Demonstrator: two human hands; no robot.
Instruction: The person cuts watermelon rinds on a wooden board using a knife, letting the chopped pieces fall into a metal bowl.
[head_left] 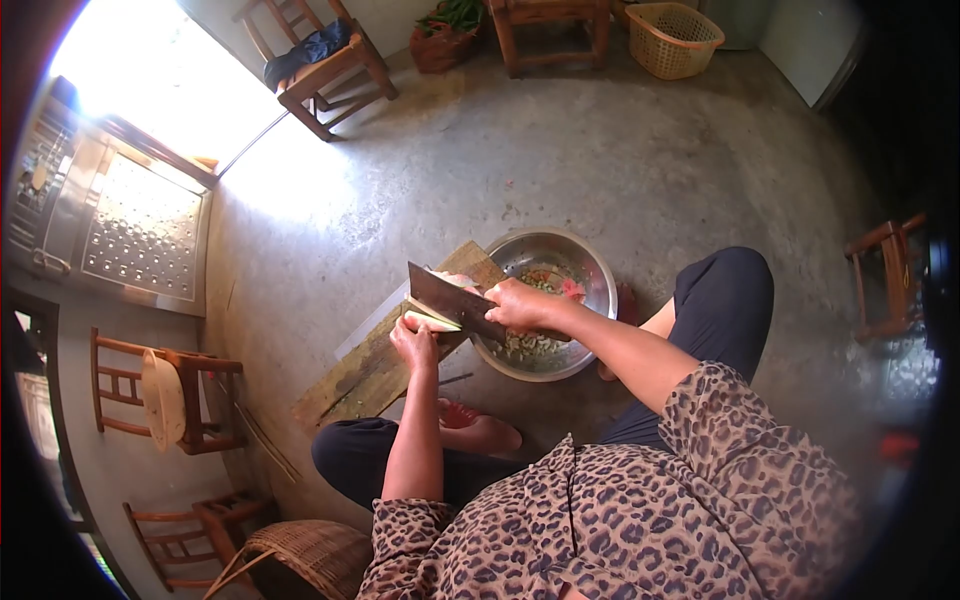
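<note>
The concrete floor [640, 150] is grey and worn, with darker blotches and a bright glare near the doorway at the upper left. Low over it lies a long wooden board [350, 375], rough and stained, set diagonally; what bears it is hidden. Its far end meets the rim of a round metal basin [602, 285], which holds chopped pale and green bits and a few reddish pieces.

The left hand [415, 345] grips a pale green vegetable piece [434, 322] above the board. The right hand [515, 303] is closed around the handle end of a broad dark cleaver [440, 298], its blade against or just beside that piece; which, I cannot tell. More pale pieces [456, 280] lie behind the blade.

Around the room, a wooden chair [335, 72] at the upper left carries a dark cloth [310, 52]. Right of it are a reddish bag [442, 52] with green leaves, a wooden stool [550, 38] and a yellowish openwork basket [675, 42]. Along the left side are a metal-panelled unit [145, 230], 2 more wooden chairs [208, 400] and, lower down, a wicker basket [318, 555]. Another piece of wooden furniture [882, 280] is at the right edge.
</note>
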